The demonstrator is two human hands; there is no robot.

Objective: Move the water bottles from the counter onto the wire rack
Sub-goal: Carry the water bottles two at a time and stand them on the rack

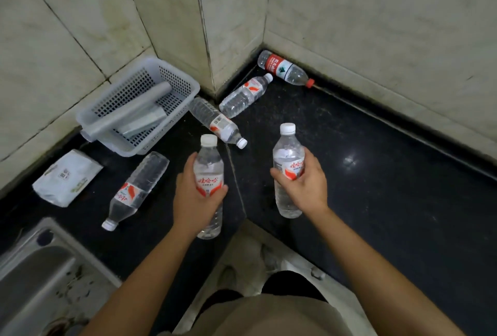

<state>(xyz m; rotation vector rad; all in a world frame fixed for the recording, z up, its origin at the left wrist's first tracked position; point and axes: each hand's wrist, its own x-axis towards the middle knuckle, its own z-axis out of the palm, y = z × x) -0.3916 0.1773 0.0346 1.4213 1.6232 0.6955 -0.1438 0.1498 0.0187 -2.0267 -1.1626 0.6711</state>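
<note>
I've got my left hand (197, 201) and right hand (304, 182) each clamped round an upright clear plastic white-capped water bottle (208, 171), ready for carrying rackward, I'd judge.

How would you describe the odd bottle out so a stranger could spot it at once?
Look to the far corner of the black counter, where the tiled walls meet. The bottle lying on its side there, against the wall, is the one. It alone has a red cap and a solid red label; the others have white caps.

Basket (172, 77) behind sink (40, 268); four bottles (215, 120) lying on counter (390, 201).
</note>
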